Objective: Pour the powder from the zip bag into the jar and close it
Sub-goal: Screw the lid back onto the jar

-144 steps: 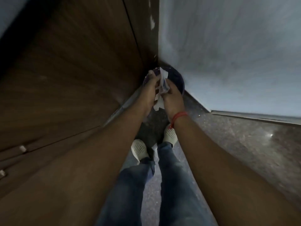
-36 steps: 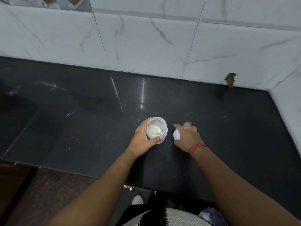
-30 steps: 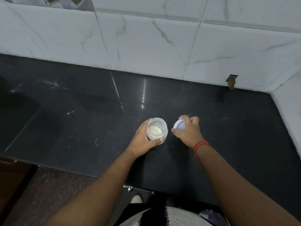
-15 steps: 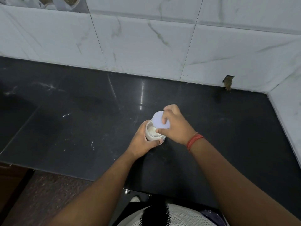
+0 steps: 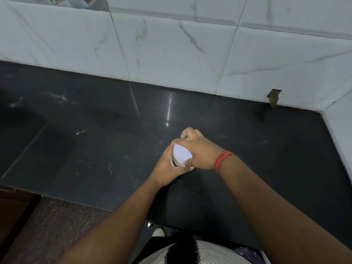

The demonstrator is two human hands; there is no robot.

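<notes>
Left of the hands: black countertop (image 5: 80,141) lies bare, open to the front edge.
Right of the hands: bare as far as the side wall (image 5: 341,130).
Behind: free strip up to the tiled back wall (image 5: 171,54).
Centre: left hand (image 5: 167,168) and right hand (image 5: 200,151) close around the jar (image 5: 177,162) and lid (image 5: 182,154), blocking it all round.

A glossy black tabletop (image 5: 95,140) is reflecting light streaks, white marble-veined wall tiles (image 5: 171,50) are rising behind and right, and speckled brown floor (image 5: 57,225) is showing near left.
</notes>
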